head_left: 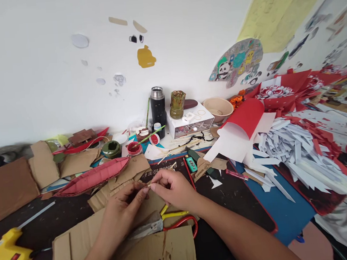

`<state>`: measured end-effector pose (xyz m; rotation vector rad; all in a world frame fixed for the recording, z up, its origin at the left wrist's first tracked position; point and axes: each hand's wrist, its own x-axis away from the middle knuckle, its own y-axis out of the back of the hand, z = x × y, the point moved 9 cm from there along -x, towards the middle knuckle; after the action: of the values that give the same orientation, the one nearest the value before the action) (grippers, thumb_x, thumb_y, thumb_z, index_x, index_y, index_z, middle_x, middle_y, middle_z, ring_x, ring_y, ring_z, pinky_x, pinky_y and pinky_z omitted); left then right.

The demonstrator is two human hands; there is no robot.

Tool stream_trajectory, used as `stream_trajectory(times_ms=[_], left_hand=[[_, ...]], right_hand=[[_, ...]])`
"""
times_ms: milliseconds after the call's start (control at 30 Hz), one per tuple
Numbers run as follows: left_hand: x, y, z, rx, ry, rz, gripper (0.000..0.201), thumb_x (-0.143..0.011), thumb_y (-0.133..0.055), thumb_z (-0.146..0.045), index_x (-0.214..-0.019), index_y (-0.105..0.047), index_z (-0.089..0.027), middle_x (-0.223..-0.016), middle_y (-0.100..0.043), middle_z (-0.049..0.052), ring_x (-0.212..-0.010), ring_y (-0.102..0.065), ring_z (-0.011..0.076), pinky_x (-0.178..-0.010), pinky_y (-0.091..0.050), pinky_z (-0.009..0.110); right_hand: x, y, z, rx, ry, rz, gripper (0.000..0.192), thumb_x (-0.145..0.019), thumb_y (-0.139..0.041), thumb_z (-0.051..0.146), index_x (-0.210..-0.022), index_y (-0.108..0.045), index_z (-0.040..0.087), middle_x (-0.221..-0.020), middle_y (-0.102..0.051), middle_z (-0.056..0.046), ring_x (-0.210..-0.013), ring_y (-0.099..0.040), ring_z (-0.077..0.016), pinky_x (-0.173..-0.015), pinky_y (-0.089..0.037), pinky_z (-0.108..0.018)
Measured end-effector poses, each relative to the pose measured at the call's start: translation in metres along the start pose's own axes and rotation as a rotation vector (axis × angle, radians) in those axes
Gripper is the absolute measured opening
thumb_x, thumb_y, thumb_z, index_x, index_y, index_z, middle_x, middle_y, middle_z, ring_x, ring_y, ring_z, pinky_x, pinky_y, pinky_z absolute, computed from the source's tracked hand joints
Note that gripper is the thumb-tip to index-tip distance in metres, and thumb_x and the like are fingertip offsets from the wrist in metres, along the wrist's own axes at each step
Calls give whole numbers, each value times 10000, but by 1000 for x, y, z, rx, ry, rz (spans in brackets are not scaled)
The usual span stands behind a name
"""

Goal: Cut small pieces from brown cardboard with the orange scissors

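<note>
- Bottom centre: cardboard sheets [160, 252] lie on the desk [227, 194], with scissors [166, 223] under the wrists.
- Just above, the left hand [122, 209] and right hand [174, 188] meet; the fingers of both are pinched on a thin stick [149, 185] held between them.
- Judged step: fine handling of the stick; the next move calls for a steady pinch.
- Far left, a glue gun [9, 251]; behind, a red cardboard boat [95, 176].
- At the wall, a black flask [158, 107].

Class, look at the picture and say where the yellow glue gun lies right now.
In the head view, the yellow glue gun lies at the table's far left edge, left of the cardboard sheets under the left hand.
</note>
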<state>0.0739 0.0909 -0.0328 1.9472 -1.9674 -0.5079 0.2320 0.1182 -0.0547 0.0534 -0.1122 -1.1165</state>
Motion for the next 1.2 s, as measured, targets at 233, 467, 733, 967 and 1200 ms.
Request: stream_trajectory(times_ms=[233,467,733,967,1200], left_hand=[[1,2,3,51,-21,-20,358,-918,-702,-578,-839,-767,-235,-790,-732,10,-731,-647,204,-683,-526,285],[-1,3,6,162,43,-21,412,-876,-736,-626,-789,-733,-223,-718,-666,0,-670,-593,183,-618,-506,270],[0,4,-4,39,-22,-51,410,-887,-702,-633,-793,-759,-238,-724,-724,12,-666,-638,203,-621,-528,280],[-1,1,3,5,-7,-41,393,-886,-692,-627,-819,-786,-251,-767,-792,20,-712,-724,241,-684,-595,315],[1,1,9,26,0,-65,325,-817,-774,-573,-898,-794,-259,-912,-864,50,-849,-801,295,-780,-648,372]], right_hand=[[0,-6,-3,-91,-19,56,181,-998,-707,375,-1015,-678,197,-566,-551,94,-444,-507,-99,-471,-387,-216],[-2,-4,-6,-226,-46,61,314,-979,-745,489,-1048,-680,190,-596,-555,89,-457,-500,-94,-454,-403,-205],[-1,-8,-10,-118,-32,71,228,-1000,-731,417,-1064,-686,202,-576,-575,93,-433,-495,-90,-466,-399,-204],[-1,-1,-6,-97,-21,30,185,-990,-740,369,-954,-677,199,-516,-550,97,-418,-485,-93,-456,-382,-195],[-2,-2,-8,-188,-42,31,238,-990,-745,411,-922,-643,207,-497,-533,104,-387,-461,-87,-445,-361,-193]])
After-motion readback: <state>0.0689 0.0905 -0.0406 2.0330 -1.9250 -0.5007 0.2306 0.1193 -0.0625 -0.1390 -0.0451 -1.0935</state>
